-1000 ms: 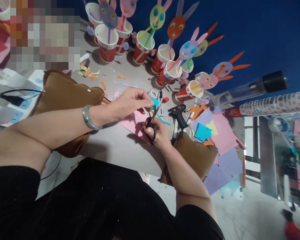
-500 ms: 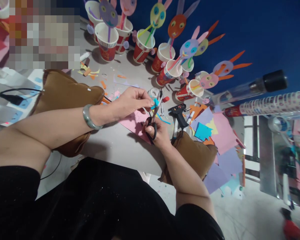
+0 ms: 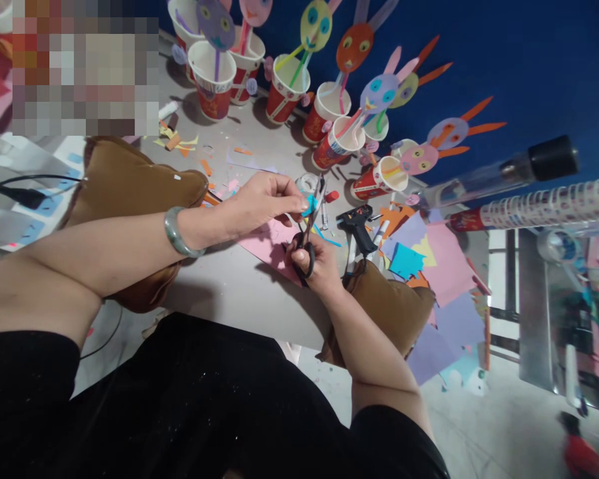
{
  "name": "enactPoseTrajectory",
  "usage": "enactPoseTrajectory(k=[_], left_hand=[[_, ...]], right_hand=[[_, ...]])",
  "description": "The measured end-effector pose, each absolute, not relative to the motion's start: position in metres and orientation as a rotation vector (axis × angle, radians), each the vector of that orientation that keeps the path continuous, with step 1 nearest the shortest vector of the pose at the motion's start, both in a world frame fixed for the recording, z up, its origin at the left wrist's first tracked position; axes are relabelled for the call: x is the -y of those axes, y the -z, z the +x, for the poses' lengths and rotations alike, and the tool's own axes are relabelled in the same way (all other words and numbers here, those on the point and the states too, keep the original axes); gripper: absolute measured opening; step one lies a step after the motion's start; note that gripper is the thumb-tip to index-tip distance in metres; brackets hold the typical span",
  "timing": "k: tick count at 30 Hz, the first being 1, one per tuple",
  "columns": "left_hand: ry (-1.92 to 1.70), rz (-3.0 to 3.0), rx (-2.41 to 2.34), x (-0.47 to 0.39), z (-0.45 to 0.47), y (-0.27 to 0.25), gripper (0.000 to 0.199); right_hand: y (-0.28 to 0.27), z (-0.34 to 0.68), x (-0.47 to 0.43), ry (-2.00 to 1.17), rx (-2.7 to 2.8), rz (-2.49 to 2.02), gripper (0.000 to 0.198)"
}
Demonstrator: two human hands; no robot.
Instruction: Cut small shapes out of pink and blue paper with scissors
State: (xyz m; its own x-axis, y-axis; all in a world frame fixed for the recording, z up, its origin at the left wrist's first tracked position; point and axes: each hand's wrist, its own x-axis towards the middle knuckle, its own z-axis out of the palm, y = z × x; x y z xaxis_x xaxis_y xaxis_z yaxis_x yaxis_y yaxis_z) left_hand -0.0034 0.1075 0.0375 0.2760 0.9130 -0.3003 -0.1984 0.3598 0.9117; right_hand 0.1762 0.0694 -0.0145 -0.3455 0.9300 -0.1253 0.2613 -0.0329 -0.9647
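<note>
My left hand (image 3: 272, 199) pinches a small piece of blue paper (image 3: 310, 204) between thumb and fingertips. Closed around the black handles of a pair of scissors (image 3: 315, 211) is my right hand (image 3: 319, 263); the blades point up and away, beside the blue piece. Whether the blades touch the paper I cannot tell. A sheet of pink paper (image 3: 267, 249) lies on the table under both hands. Behind the blades are a roll of tape (image 3: 307, 183) and a small red cap (image 3: 332, 196).
Paper cups (image 3: 212, 86) with rabbit-faced straws line the table's back. A black glue gun (image 3: 358, 226) lies right of my hands, near coloured paper sheets (image 3: 446, 266). Brown cushions (image 3: 140, 179) sit under both forearms. A long stack of cups (image 3: 549, 205) is at the right.
The scissor blades have drawn closer together beside the blue paper. Both hands stay in nearly the same place, and the view has shifted slightly.
</note>
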Motion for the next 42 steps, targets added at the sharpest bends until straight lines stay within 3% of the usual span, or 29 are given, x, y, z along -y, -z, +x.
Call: enactPoseTrajectory(k=[42], left_hand=[[-0.901, 0.878, -0.994, -0.1089, -0.0051, -0.0373, 0.021]], right_hand=[[0.0181, 0.1822, -0.067, -1.442, 1.594, -1.277, 0.064]])
